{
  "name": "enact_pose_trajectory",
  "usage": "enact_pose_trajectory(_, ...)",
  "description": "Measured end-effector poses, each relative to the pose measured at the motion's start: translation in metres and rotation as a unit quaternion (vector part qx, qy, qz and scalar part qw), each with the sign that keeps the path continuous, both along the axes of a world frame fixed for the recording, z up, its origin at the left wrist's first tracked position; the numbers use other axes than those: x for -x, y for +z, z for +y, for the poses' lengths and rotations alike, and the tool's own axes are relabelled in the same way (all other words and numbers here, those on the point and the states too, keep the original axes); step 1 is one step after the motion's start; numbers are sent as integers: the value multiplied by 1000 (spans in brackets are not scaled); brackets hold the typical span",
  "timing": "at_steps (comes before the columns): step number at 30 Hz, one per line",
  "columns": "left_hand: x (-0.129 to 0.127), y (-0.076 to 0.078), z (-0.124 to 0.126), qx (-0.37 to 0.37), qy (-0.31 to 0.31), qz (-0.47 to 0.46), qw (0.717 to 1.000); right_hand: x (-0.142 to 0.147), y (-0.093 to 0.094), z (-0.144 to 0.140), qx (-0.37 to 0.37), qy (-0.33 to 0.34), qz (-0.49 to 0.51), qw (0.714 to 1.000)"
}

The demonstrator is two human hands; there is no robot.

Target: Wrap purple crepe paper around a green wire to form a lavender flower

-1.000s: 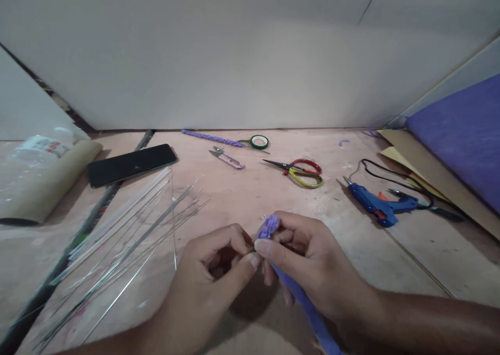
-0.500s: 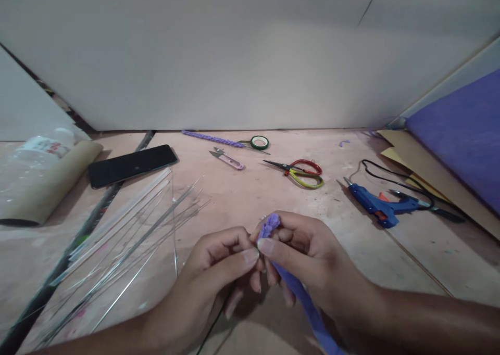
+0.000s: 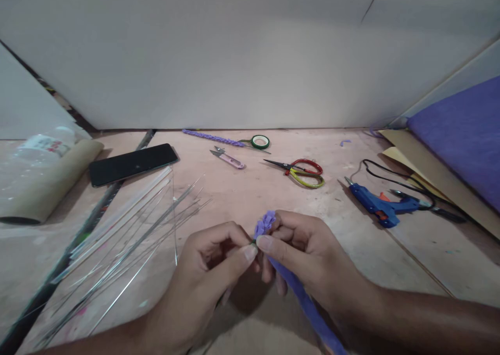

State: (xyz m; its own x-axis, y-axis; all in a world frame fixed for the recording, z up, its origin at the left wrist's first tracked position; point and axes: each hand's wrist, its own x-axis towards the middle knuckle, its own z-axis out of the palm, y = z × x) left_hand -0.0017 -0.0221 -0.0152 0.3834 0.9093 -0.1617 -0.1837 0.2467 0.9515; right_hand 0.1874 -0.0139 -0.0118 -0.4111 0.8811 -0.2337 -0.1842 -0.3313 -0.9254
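My left hand (image 3: 221,266) is closed, its thumb and fingertips pinching a thin green-wrapped stem (image 3: 253,242) at the lower end of a small ruffled purple paper flower (image 3: 265,222). Thumb and index finger of my right hand (image 3: 304,251) press on the flower's base, touching the left fingertips. From under the right thumb a long purple crepe paper strip (image 3: 308,303) hangs down toward the bottom edge. Beyond both hands lie scissors (image 3: 300,173) with red and yellow handles and pink thread snips (image 3: 228,159).
A finished-looking purple stem (image 3: 213,137) lies by a green tape roll (image 3: 260,142). Wires (image 3: 144,240), a black phone (image 3: 133,164), a cardboard tube (image 3: 50,183) and a plastic bottle (image 3: 23,162) are left. A blue glue gun (image 3: 380,204) and purple paper (image 3: 461,131) are right.
The purple flower has turned between my fingers, showing more of its ruffled petals and a bit of green at the base. Both hands stay in nearly the same place.
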Motion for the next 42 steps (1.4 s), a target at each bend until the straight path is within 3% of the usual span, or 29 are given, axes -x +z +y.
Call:
enact_pose_trajectory(6, -4, 0, -3, -27, -3, 68, 997, 0, -1, 0, 28, 7, -17, 999)
enact_pose_trajectory(11, -3, -2, -2, -43, -16, 71, 996, -3, -2, 2, 8, 9, -43, 999)
enact_pose_trajectory(16, 8, 2, 14, -69, 7, 86, 994, -7, 5, 8, -14, 80, -85, 993)
enact_pose_trajectory(22, 18, -3, 42, -56, -85, 83, 991, -10, 2, 16, -74, 106, -72, 989)
enact_pose_trajectory(29, 20, -5, 52, -48, -116, 57, 991, -12, -10, 25, -45, 154, -26, 987)
enact_pose_trajectory(38, 21, -21, 68, -58, -89, 151, 983, -22, -18, 55, -113, 141, -158, 971)
enact_pose_trajectory(42, 16, -18, 64, -75, -60, 178, 979, -26, -13, 58, -152, 125, -204, 959)
